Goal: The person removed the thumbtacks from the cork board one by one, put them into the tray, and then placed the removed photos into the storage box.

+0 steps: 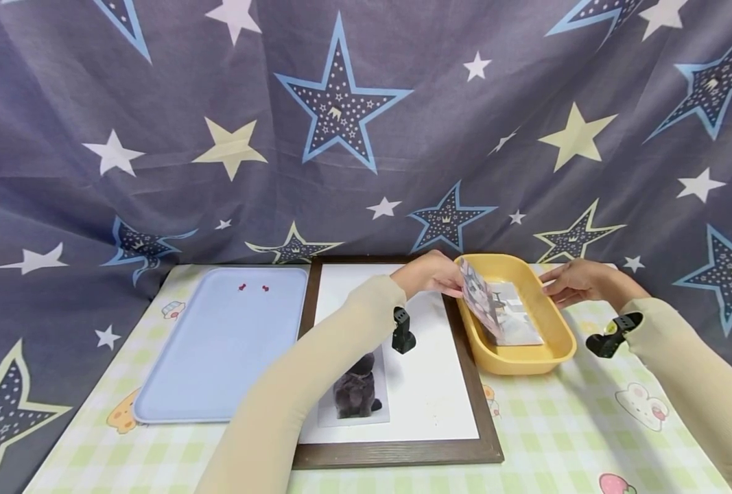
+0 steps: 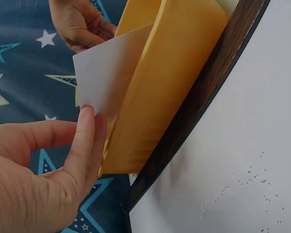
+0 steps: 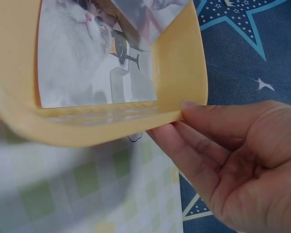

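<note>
My left hand pinches the edge of a photo print, which stands tilted at the left side of a yellow plastic basin. The print's white back faces the left wrist camera. Inside the basin lies another photo print, showing a white cat with a small cup-like item beside it; the held print partly covers it. At the basin's right rim, my right hand grips the edge between thumb and fingers.
Left of the basin lies a whiteboard in a dark brown frame, bearing a photo of a dark furry animal partly hidden by my left sleeve. Further left is a pale blue tray with two red pushpins. A star-patterned curtain hangs behind.
</note>
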Action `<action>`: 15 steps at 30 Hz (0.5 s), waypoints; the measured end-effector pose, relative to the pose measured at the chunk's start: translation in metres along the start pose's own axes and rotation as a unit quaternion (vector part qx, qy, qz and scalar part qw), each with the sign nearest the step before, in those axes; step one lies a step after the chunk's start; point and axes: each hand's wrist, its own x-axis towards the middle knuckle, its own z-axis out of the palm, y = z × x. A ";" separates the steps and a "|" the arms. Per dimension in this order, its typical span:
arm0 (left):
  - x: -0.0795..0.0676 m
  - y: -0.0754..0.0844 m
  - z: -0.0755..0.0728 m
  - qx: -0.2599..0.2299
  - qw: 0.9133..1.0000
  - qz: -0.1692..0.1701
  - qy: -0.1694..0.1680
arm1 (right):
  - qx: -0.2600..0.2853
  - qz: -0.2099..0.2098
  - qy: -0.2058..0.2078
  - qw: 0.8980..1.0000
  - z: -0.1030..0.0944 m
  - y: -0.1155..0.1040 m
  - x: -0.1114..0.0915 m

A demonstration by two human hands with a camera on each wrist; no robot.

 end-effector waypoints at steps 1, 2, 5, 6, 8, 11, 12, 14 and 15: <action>0.000 0.000 0.001 0.006 1.000 -0.001 0.002 | 0.001 -0.001 0.000 1.000 0.000 0.000 0.000; 0.000 -0.001 0.001 0.011 1.000 0.000 0.004 | 0.003 -0.002 0.000 1.000 0.000 0.000 0.000; 0.000 -0.003 0.003 0.022 1.000 0.006 0.014 | 0.003 -0.004 0.000 1.000 0.001 0.000 -0.001; 0.000 -0.004 0.004 0.022 1.000 0.008 0.018 | 0.003 -0.005 0.000 1.000 0.001 0.000 -0.001; 0.000 -0.004 0.006 0.022 0.999 0.014 0.027 | 0.003 -0.005 0.001 1.000 0.001 0.000 -0.001; 0.000 -0.005 0.010 0.017 0.999 0.020 0.041 | 0.002 -0.005 0.003 1.000 0.002 -0.001 -0.001; 0.000 -0.005 0.011 0.016 0.999 0.023 0.045 | 0.001 -0.005 0.003 1.000 0.002 -0.001 -0.001; -0.001 -0.005 0.013 0.017 0.998 0.027 0.053 | 0.000 -0.005 0.003 1.000 0.002 -0.002 -0.002; -0.001 -0.004 0.014 0.018 0.998 0.030 0.058 | 0.000 -0.005 0.003 1.000 0.002 -0.002 -0.002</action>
